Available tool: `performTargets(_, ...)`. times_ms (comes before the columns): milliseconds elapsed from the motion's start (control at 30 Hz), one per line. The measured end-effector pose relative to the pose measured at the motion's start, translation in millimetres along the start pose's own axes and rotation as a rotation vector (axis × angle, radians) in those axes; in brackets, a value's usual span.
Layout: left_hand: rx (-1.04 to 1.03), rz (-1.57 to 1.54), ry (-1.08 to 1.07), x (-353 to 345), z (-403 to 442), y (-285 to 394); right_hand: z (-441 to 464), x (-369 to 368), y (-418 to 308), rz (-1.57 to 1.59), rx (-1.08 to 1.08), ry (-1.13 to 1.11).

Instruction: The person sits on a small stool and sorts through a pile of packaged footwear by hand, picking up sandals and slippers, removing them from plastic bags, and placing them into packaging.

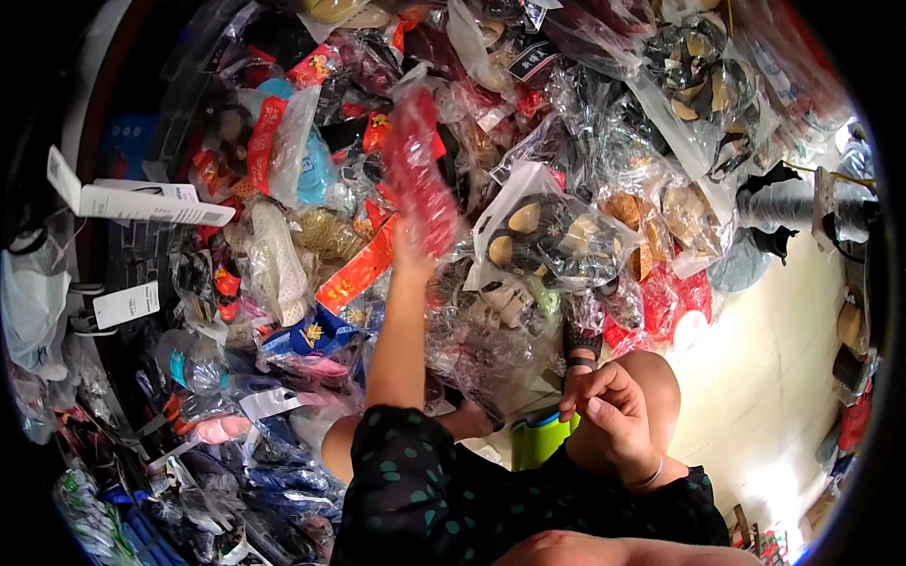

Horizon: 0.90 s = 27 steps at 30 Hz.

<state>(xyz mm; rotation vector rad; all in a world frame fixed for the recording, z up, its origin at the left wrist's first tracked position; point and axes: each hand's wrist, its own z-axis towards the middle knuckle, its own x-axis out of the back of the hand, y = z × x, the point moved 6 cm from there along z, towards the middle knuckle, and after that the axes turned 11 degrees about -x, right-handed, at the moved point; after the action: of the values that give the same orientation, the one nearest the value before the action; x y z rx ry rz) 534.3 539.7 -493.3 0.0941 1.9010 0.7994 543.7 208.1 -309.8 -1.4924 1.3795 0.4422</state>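
My left hand [411, 247] is closed on the lower end of a red shoe [422, 170] wrapped in clear plastic, held above the pile. The shoe is smeared by motion, so its exact kind is unclear. Below it lies an orange-red tag strip [359, 267]. By my right knee, my right hand [618, 415] is raised with curled fingers and the thumb close to them; nothing shows in it. Ahead of that hand lies a bag of black shoes [557, 236] with tan insoles.
Bagged footwear is heaped all around, including a cream perforated pair [276, 259] and a blue item [316, 168]. White cards [151, 203] jut out at left. A lime-green stool [538, 439] shows between my legs. Pale floor tiles [764, 349] lie at right.
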Motion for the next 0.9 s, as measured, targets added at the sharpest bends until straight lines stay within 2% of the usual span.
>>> performTargets(33, 0.004, 0.012, -0.048, -5, -20, 13, 0, 0, -1, -0.006, 0.004, -0.016)
performTargets(67, -0.061, 0.137, 0.126, -9, -41, 26, 1, 1, 0, -0.001, 0.004, -0.012)
performTargets(100, -0.056, 0.138, 0.128, -4, -47, 29, 1, 1, 0, 0.017, 0.002, -0.015)
performTargets(167, -0.193, 0.526, 0.362, 20, -57, 48, 1, 2, 0, 0.036, -0.001, -0.018)
performTargets(267, -0.242, 0.361, 0.267, -39, -33, 42, 3, 1, 1, 0.028, 0.002, -0.024)
performTargets(333, -0.156, 0.263, 0.217, -37, 14, 29, 3, -1, 1, 0.036, 0.004, -0.012)
performTargets(400, -0.195, 0.256, 0.185, -40, 84, 12, 3, -1, 2, 0.03, 0.012, -0.021)
performTargets(467, -0.234, 0.398, 0.413, -42, 125, -8, 3, -3, 2, 0.025, 0.025, -0.03)
performTargets(567, -0.338, 0.436, 0.426, -45, 157, -18, 2, -4, 0, 0.03, 0.021, -0.022)
performTargets(667, -0.208, 0.409, 0.335, -35, 145, -24, 1, -3, -1, 0.089, 0.027, -0.009)
performTargets(700, -0.131, 0.673, 0.405, -55, 114, -19, 2, -2, -2, 0.088, 0.024, -0.018)
performTargets(733, -0.228, 0.761, 0.324, -25, 112, -27, 2, -2, -3, 0.091, 0.02, -0.02)
performTargets(800, -0.313, 0.876, 0.146, -32, 66, -41, 0, -1, -5, 0.096, 0.015, 0.0)
performTargets(867, -0.296, 0.958, -0.176, -10, 36, -87, 3, -2, -5, 0.082, -0.025, -0.013)
performTargets(900, -0.277, 1.254, -0.249, -27, 12, -95, 4, -3, -5, 0.07, -0.024, -0.021)
